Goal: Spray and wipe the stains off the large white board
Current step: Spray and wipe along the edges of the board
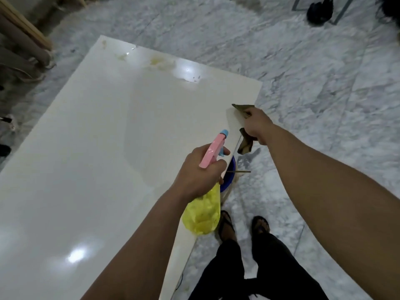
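The large white board (91,148) lies flat and glossy, filling the left and middle of the head view. Yellowish stains (159,61) smear its far end, with a smaller one (121,56) to their left. My left hand (199,169) is shut on a spray bottle (202,213) with a yellow body and a pink trigger head, its blue nozzle pointing over the board. My right hand (257,126) grips a dark brown cloth (243,109) at the board's right edge, with a tail of it hanging below the hand.
A blue bucket (229,176) sits under the board's right edge beside my sandalled feet (244,226). The floor (324,94) is grey marble. Wooden slats and cardboard tubes (23,46) lean at far left. A dark object (319,11) lies at far right.
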